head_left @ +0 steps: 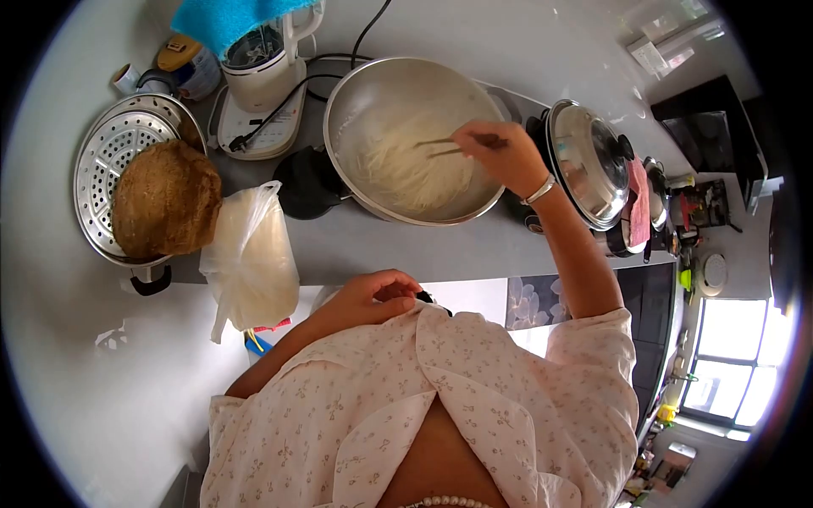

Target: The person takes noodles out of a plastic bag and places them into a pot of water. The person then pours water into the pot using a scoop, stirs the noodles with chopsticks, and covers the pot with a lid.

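A steamer pot (107, 169) stands beside a plastic bag (251, 258); a person's left hand (378, 296) curls loosely near the counter (356, 254), its grip unclear, while a steel wok (461, 95) holds pale noodle-like strips (411, 173) beneath chopsticks (437, 142) pinched in the right hand (505, 152).

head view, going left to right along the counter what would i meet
Perforated steamer tray, white plastic bag, large metal pan, lidded pot, pink cloth.
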`<state>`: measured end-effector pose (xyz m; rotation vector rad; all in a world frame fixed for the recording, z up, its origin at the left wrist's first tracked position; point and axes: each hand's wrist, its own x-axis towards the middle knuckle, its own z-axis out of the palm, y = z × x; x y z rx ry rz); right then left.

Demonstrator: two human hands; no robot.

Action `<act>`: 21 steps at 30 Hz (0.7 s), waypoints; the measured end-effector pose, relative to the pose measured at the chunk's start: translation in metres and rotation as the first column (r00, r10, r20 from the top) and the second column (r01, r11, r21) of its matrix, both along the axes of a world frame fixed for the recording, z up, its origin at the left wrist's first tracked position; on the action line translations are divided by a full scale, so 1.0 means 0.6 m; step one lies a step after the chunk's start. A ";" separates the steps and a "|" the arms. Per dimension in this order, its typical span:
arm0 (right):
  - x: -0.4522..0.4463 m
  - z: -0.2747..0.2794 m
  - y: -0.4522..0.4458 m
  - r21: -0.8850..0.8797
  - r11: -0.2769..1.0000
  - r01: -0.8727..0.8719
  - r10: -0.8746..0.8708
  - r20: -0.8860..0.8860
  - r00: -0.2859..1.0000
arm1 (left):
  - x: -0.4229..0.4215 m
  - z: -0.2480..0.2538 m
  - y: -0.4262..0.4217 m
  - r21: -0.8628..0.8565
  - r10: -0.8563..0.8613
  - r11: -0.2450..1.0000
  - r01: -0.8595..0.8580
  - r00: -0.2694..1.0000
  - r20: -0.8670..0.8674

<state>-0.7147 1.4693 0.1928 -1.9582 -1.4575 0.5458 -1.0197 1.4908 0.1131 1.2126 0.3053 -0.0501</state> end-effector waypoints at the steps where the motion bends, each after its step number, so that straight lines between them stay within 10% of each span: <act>1: 0.001 0.007 0.002 0.034 0.999 0.035 -0.033 -0.044 0.998 | -0.001 0.000 0.000 0.000 0.007 1.000 -0.007 1.000 -0.005; 12: -0.032 -0.039 0.092 -0.128 0.989 -0.068 0.011 -0.401 0.916 | 0.004 0.001 -0.008 -0.025 0.005 1.000 -0.005 1.000 -0.008; 17: 0.021 -0.041 0.055 0.074 0.993 0.087 -0.094 0.098 0.991 | -0.001 0.000 -0.010 -0.063 0.037 0.997 -0.038 0.999 -0.027; 21: 0.072 -0.018 0.024 0.058 0.973 0.224 -0.221 -0.043 0.974 | 0.000 0.002 -0.010 -0.031 0.035 0.999 -0.036 0.999 -0.030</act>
